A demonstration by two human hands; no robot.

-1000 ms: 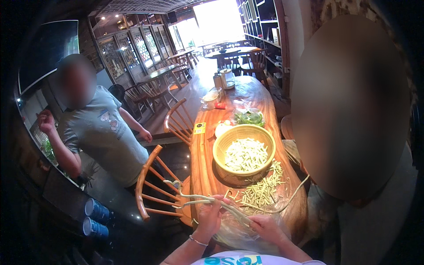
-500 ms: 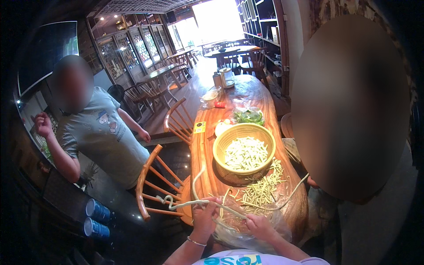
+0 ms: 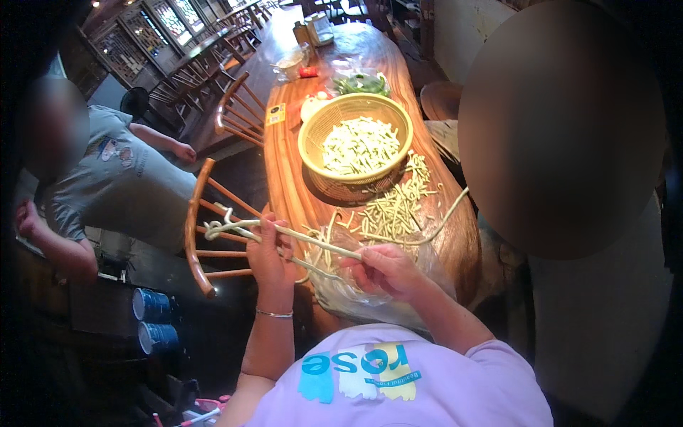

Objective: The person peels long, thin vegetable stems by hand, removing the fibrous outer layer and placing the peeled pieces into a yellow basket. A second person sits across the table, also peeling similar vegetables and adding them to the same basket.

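Note:
Pale green long beans stretch between my two hands at the near end of the table. My left hand, with a bracelet at the wrist, is closed around them, and their curled ends stick out to its left. My right hand pinches the right end of one bean between thumb and fingers. Under my hands lies a clear plastic bag with more beans. Beyond it spreads a pile of snapped bean pieces. A yellow basket holds many cut pieces.
The wooden table also carries leafy greens in plastic, a red packet and a container. A wooden chair stands at left. One person is behind it; another is at right. Blue buckets sit lower left.
The view has tipped downward, so more of my shirt and arms shows. Both hands keep hold of the beans; the bean end that stuck up beside my left hand no longer stands there.

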